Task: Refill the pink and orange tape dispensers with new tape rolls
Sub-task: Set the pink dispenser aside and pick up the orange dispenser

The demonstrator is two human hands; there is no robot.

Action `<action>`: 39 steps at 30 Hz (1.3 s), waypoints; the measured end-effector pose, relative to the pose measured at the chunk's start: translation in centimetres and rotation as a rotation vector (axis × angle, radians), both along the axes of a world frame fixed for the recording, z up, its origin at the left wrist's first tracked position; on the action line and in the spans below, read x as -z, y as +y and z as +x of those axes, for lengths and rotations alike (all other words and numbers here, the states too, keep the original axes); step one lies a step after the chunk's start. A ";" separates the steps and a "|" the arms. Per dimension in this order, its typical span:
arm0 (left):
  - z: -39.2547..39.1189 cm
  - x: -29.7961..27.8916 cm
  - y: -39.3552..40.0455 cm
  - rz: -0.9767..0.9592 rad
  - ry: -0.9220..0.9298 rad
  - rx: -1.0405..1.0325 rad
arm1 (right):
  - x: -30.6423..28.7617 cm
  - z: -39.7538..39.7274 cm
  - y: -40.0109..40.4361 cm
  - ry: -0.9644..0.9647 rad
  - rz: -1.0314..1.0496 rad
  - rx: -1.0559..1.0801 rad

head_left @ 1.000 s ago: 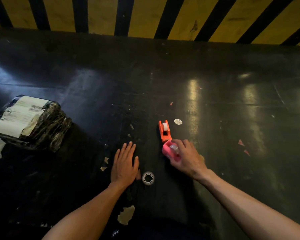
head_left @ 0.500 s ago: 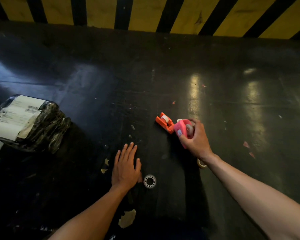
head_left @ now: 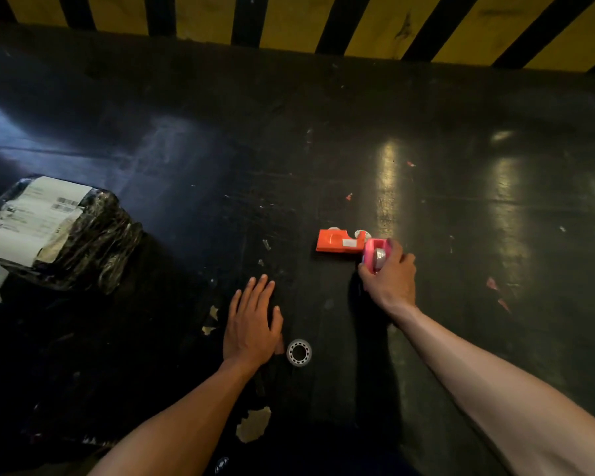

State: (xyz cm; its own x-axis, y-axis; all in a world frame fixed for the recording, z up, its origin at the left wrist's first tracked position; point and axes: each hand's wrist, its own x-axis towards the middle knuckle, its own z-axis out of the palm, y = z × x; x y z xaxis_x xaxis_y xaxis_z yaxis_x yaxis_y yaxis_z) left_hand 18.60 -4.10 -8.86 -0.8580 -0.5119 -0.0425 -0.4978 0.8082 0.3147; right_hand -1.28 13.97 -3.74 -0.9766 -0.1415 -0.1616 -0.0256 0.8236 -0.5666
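My right hand (head_left: 390, 278) grips the pink tape dispenser (head_left: 375, 254), which carries a tape roll, and holds it against the right end of the orange tape dispenser (head_left: 339, 241). The orange one lies flat on the dark table (head_left: 461, 207), with white discs just behind it. My left hand (head_left: 251, 324) rests flat on the table, palm down, fingers spread, holding nothing. A clear tape roll (head_left: 299, 352) lies flat just right of that hand.
A black plastic-wrapped parcel (head_left: 54, 231) with white labels sits at the left edge. Yellow and black hazard stripes (head_left: 289, 18) run along the far side. Small red scraps (head_left: 495, 290) and worn patches (head_left: 253, 424) mark the tabletop.
My right hand carried the pink dispenser away from me and rightward, up to the orange dispenser. The orange dispenser turned from pointing away to lying sideways. My left hand stayed put.
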 end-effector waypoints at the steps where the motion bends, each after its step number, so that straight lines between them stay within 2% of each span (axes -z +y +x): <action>1: 0.0 0.0 0.0 -0.002 -0.003 -0.002 | -0.1 -0.1 0.1 0.012 0.048 -0.004; 4: 0.0 0.1 0.1 -0.010 0.002 -0.002 | -0.8 -0.4 -0.2 0.128 0.165 -0.060; 6: 0.0 0.1 0.0 -0.011 0.002 0.003 | -1.2 -0.9 -1.0 0.216 0.252 -0.199; 10: 0.0 0.2 0.0 -0.021 -0.003 0.001 | -1.6 -1.8 -3.1 0.206 0.440 -0.502; 13: 0.0 0.2 -0.1 -0.017 0.015 0.006 | -1.8 -2.0 -4.6 0.287 0.508 -0.576; 22: -0.3 -0.3 -0.4 0.143 0.147 -0.037 | -0.5 3.2 -6.6 0.275 0.213 -0.769; 24: -1.0 -1.3 0.0 0.284 0.215 -0.166 | -0.1 5.1 -6.1 0.292 0.147 -0.766; 25: -1.5 -2.1 0.4 0.434 0.253 -0.259 | 0.1 6.0 -5.8 0.311 0.123 -0.762; 28: -2.7 -4.8 2.1 1.122 0.313 -0.527 | 0.4 7.9 -4.7 0.389 0.016 -0.762; 29: -3.1 -5.5 2.7 1.299 0.308 -0.587 | 0.4 8.3 -4.3 0.422 -0.025 -0.770; 31: -3.7 -6.1 3.4 1.509 0.315 -0.683 | 0.2 8.5 -3.5 0.476 -0.073 -0.828; 33: -4.1 -6.5 3.6 1.584 0.330 -0.732 | 0.3 8.6 -2.4 0.463 -0.157 -0.888; 35: -4.3 -6.7 3.4 1.578 0.323 -0.698 | 0.1 8.5 -1.0 0.347 -0.285 -0.869; 39: -3.9 -7.5 3.0 1.555 0.260 -0.564 | -0.2 8.3 0.8 0.089 -0.544 -0.513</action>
State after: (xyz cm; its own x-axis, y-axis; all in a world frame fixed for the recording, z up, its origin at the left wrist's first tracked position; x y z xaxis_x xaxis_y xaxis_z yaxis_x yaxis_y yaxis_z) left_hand 14.71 -1.11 -1.38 -0.6591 -0.3475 -0.6670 -0.4075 -0.5804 0.7051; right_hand 7.07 14.73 -3.50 -0.7730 -0.6194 0.1372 -0.3952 0.3009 -0.8679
